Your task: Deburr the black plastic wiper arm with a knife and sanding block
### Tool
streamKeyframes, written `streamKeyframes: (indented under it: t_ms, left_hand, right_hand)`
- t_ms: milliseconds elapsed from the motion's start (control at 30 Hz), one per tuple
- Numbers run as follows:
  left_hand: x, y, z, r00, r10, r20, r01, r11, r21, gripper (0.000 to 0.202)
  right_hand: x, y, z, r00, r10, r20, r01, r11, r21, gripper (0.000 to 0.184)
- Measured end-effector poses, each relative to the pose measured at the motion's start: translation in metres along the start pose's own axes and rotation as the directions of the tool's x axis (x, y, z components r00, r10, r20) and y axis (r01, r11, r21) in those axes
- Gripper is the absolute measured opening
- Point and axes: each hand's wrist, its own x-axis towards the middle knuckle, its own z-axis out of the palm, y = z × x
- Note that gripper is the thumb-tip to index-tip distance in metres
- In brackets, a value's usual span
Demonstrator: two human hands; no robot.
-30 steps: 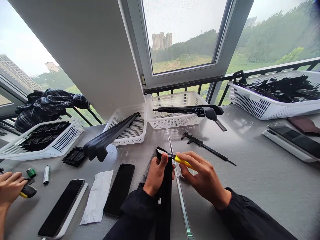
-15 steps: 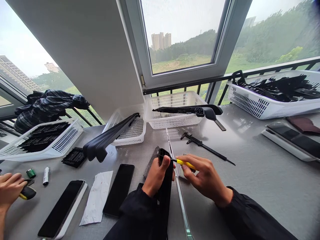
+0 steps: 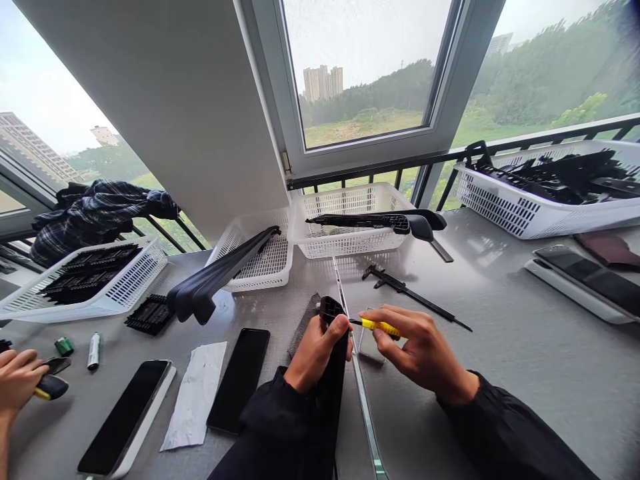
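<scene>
My left hand (image 3: 316,353) is closed round a long black plastic part (image 3: 333,400), thumb pressed near its upper end. That end is hollow with ribs inside and faces up. In my right hand (image 3: 425,347) is a slim yellow-handled tool (image 3: 379,327), pinched between thumb and fingers. Its thin dark tip points left, close to the edge of the part; whether it touches cannot be made out. A narrow shiny strip (image 3: 361,387) runs along the table beside the part. Under the tool lies a small pale flat block (image 3: 373,347), and a grey textured pad (image 3: 303,327) sits behind my left hand.
Similar long black parts (image 3: 200,287) rest across white baskets (image 3: 345,248). A black caliper (image 3: 415,293) lies right of centre. Phones (image 3: 239,380), white paper (image 3: 195,393) and a marker (image 3: 93,351) are on the left. Another person's hand (image 3: 17,383) holds a black-and-yellow tool at the left edge.
My right hand and the yellow-handled tool have shifted slightly right. The black part's upper end has moved a little right, showing more of its ribs.
</scene>
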Motion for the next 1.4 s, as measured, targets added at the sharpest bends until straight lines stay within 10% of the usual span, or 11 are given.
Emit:
streamKeyframes:
  t_ms: [767,1400]
  left_hand:
    - [0.0,-0.004,-0.004,0.987,0.155,0.038,-0.159,0.939,0.305,0.044]
    - [0.006,-0.002,-0.005,0.997,-0.002,0.079,0.006,0.999,-0.044,0.061]
  right_hand:
    - [0.001,0.012,-0.017,0.994,-0.009,0.107,0.02,0.994,-0.105,0.026]
    - [0.002,0.018,-0.023,0.995,0.034,0.096,-0.024,0.994,-0.111,0.026]
